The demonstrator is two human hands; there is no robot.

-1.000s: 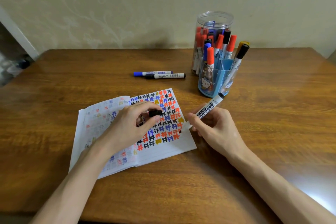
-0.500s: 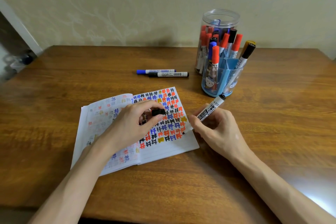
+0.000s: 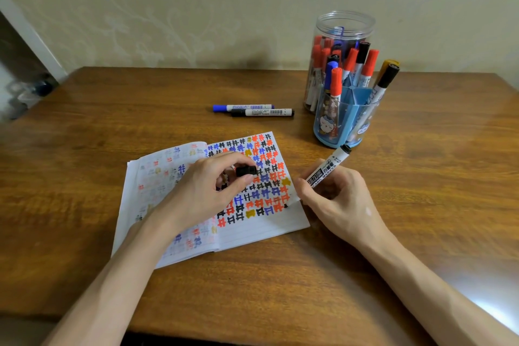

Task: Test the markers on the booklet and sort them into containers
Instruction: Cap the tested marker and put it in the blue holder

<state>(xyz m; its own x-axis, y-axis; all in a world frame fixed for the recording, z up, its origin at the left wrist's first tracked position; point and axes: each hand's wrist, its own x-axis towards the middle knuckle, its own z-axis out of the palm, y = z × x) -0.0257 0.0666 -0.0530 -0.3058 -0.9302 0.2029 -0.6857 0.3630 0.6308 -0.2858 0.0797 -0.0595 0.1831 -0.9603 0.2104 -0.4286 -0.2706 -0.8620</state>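
Booklet (image 3: 261,229) lies open and flat on the surface (image 3: 98,126), left of centre. Right page is thick w/ coloured test marks, bottom strip bare. Thin paper, floppy; will prob. slide or buckle under a pen unless pinned. L grip (image 3: 200,192) rests on the page and pins it, while thumb + forefinger pinch a small black cap (image 3: 246,171). Cap is tiny, light, smooth plastic, easy to drop. Pinch across its sides, as here.

Behind the booklet 2 loose capped markers lie side by side, touching or nearly: blue marker (image 3: 241,107) further back, black marker (image 3: 264,112) nearer. Prob. light, stiff and round, so they'll roll if nudged. Take each mid-barrel, thumb vs fingers.

R grip (image 3: 339,202) is curled round the uncapped marker (image 3: 323,174) low on the barrel, pen-style, back end tilted up & away from the person. Black tip sits at the page's right edge beside the last row of marks and looks to touch paper. A light press should do: felt tip is soft, squashes if forced. Holding near the tip gives control; barrel is slick, so pinch firmly.

Far right: clear jar (image 3: 345,22) w/ many markers. Just in front of it stands the holder (image 3: 332,132), blue, divided, markers caps up. Both look light plastic & top-heavy. Drop markers in gently, straight down, or they may tip.
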